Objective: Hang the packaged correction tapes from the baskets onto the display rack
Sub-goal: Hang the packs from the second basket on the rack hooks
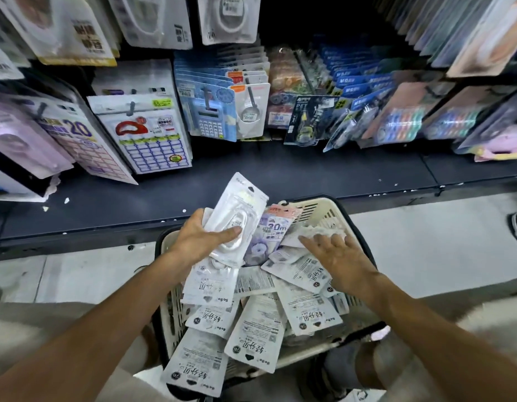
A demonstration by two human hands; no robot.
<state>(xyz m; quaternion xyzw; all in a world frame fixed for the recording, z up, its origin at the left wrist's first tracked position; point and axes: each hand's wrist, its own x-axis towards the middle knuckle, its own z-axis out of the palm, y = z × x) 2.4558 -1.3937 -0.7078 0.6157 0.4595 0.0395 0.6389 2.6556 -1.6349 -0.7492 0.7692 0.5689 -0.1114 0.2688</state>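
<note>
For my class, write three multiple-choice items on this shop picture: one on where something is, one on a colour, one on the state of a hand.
1. Where is the basket?
A. hung on the rack
B. on the floor by the dark shelf
C. on a chair

2. What colour is the basket?
A. red
B. green
C. cream

3. What is the left hand doing?
A. gripping a stack of white packets
B. hanging idle
C. pointing at the rack

Answers:
1. B, it stands against the edge of the dark shelf.
2. C, its slotted wall is cream.
3. A, thumb and fingers clasp the white packets, while the right hand reaches into the basket.
</note>
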